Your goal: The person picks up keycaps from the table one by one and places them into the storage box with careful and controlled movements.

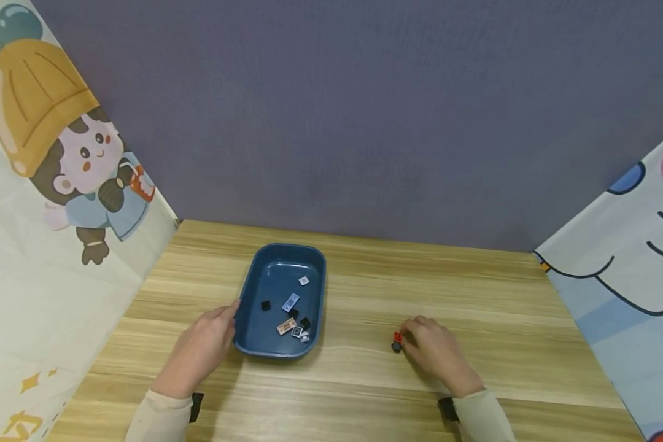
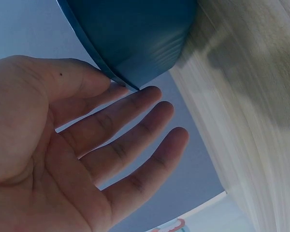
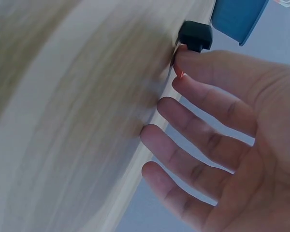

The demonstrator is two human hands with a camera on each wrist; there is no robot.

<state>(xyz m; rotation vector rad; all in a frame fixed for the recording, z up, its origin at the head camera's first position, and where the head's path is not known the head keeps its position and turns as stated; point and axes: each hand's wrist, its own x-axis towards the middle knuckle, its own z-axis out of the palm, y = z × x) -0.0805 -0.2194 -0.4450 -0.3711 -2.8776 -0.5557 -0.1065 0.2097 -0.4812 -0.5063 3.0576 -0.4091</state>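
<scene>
A blue rectangular tray point(image 1: 279, 355) stands on the table with several small flat pieces in it, among them a light blue oblong piece point(image 1: 290, 302), a tan oblong piece point(image 1: 286, 326) and a black square piece point(image 1: 266, 305). My left hand point(image 1: 201, 344) pinches the tray's left rim between thumb and index finger; its other fingers spread loosely below, as the left wrist view shows. To the right of the tray, my right hand point(image 1: 433, 353) holds a small red block point(image 1: 398, 336) at its fingertips. A small black block point(image 3: 195, 36) sits right against it, close to the thumb.
The wooden table point(image 1: 353, 405) ends at a grey-purple panel point(image 1: 353, 123) behind. Printed white sheets, one with a cartoon figure point(image 1: 88, 147), flank it left and right. White square pieces point(image 1: 304, 280) also lie in the tray.
</scene>
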